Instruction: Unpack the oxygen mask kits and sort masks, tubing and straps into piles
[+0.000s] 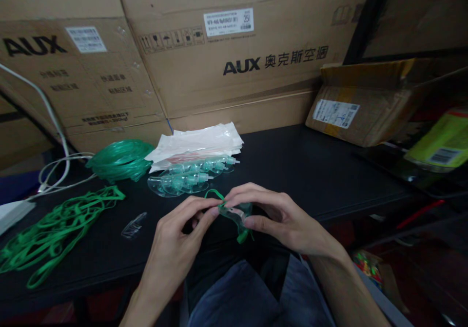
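Between my hands, just over the table's front edge, is a clear green oxygen mask (236, 216) with a green elastic strap (215, 192) at its side. My left hand (188, 220) pinches the strap where it meets the mask's edge. Fingers curled round the mask's body, my right hand (272, 215) holds it from the other side. A bit of green strap hangs below the mask. Beyond my hands lie several more clear green masks (179, 183) in overlapping rows. Left of my left hand are small clear plastic pieces (133, 225).
On the black table (292, 171), a heap of green elastic straps (62, 232) lies left, with coiled green tubing (120, 159) behind it. White paper-and-plastic pouches (199, 144) are stacked at the back. Large cartons (237, 98) wall the rear; an open cardboard box (358, 107) stands right.
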The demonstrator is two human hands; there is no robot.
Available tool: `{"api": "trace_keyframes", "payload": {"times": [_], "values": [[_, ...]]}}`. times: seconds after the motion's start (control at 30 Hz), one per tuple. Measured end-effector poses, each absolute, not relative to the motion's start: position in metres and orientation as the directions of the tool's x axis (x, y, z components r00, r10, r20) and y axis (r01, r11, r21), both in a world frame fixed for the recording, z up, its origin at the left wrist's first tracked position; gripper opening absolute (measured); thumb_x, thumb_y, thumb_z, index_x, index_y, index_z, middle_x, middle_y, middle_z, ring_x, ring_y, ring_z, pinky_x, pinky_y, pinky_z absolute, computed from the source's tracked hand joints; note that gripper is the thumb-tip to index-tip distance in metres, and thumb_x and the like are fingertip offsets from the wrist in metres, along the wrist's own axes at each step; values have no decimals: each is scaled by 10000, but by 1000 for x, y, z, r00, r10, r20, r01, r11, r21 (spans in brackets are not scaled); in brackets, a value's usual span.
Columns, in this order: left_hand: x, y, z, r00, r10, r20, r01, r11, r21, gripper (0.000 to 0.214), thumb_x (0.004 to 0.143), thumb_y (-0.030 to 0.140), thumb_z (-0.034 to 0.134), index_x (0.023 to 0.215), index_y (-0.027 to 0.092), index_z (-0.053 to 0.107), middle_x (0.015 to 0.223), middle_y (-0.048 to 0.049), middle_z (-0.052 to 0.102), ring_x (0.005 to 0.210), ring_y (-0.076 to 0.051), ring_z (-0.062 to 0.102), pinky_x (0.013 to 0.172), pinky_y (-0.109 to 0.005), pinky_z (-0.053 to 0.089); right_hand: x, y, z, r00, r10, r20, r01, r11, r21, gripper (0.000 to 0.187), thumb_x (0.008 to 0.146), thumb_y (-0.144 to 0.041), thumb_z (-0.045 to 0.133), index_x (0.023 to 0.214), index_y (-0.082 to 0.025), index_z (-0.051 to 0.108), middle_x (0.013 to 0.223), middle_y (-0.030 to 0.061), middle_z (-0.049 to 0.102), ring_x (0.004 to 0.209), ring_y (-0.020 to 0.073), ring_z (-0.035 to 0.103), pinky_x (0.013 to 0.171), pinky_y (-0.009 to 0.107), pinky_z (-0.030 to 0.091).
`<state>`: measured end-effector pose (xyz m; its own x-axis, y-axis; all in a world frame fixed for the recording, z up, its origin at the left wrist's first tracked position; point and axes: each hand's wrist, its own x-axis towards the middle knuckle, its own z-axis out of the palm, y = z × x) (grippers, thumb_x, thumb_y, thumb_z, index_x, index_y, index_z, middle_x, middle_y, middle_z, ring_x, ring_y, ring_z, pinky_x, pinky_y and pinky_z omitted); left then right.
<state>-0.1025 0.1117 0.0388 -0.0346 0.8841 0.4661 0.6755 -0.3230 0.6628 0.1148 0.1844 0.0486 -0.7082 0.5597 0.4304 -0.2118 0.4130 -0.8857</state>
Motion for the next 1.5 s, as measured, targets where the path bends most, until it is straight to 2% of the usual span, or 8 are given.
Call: {"api": "trace_keyframes", "payload": {"times": [0.1, 0.2, 0.33, 0.5, 0.73, 1.13, 1.27, 1.5], "values": [[-104, 112, 40, -68, 914, 401, 637, -269, 722, 246, 938, 380, 633, 1094, 239, 761, 882, -11, 766, 728, -152, 682, 640, -222, 532, 113, 183, 48, -704, 557, 441, -159, 481, -862, 289, 946, -212, 672, 1212, -311, 729, 1327, 47, 620, 1267, 210, 568, 1108, 371, 432], [-103, 111, 43, -111, 933, 344, 572, -223, 789, 296, 950, 415, 607, 1127, 236, 762, 862, -11, 778, 756, -163, 713, 693, -229, 565, 110, 183, 44, -691, 557, 460, -109, 549, -829, 317, 917, -163, 700, 1176, -338, 748, 1359, 27, 601, 1280, 200, 560, 1119, 357, 411], [-101, 110, 45, -128, 936, 328, 486, -229, 844, 275, 882, 404, 706, 1099, 249, 771, 1041, -25, 793, 928, -196, 743, 812, -247, 581, 107, 182, 39, -668, 553, 498, -69, 620, -782, 315, 902, -116, 699, 1117, -334, 773, 1387, 25, 594, 1321, 211, 528, 1136, 379, 391], [-103, 109, 42, -133, 928, 347, 453, -255, 854, 259, 850, 341, 758, 1097, 263, 767, 1001, -9, 796, 858, -166, 741, 767, -220, 565, 110, 178, 45, -674, 536, 508, -94, 620, -779, 339, 874, -47, 651, 1099, -274, 765, 1426, 47, 572, 1337, 225, 522, 1141, 382, 388], [-102, 109, 37, -102, 893, 439, 536, -322, 780, 278, 823, 328, 799, 1093, 277, 763, 996, 16, 794, 795, -136, 710, 735, -207, 541, 102, 175, 42, -472, 651, 595, -24, 665, -747, 132, 889, -200, 734, 1017, -231, 730, 1321, 82, 634, 1243, 227, 594, 1051, 359, 458], [-95, 107, 38, 77, 818, 570, 713, -445, 542, 320, 843, 261, 788, 1141, 305, 681, 949, 54, 732, 802, -122, 663, 766, -212, 518, 91, 172, 32, -418, 561, 715, 60, 802, -595, 120, 945, -114, 640, 936, -208, 714, 1273, 82, 658, 1208, 200, 601, 1021, 334, 484], [-93, 108, 40, 153, 820, 552, 716, -477, 509, 344, 880, 198, 724, 1192, 309, 631, 1049, 37, 705, 918, -132, 654, 808, -222, 507, 90, 171, 31, -437, 519, 734, 60, 832, -552, 139, 964, -104, 604, 968, -213, 689, 1291, 84, 647, 1228, 204, 581, 1037, 355, 479], [-92, 106, 40, 98, 814, 572, 750, -438, 495, 269, 871, 170, 700, 1106, 286, 642, 977, 30, 679, 876, -136, 636, 785, -236, 492, 91, 171, 28, -428, 508, 748, 105, 850, -517, 166, 974, -70, 548, 961, -215, 628, 1313, 93, 620, 1257, 209, 555, 1041, 364, 476]]}}
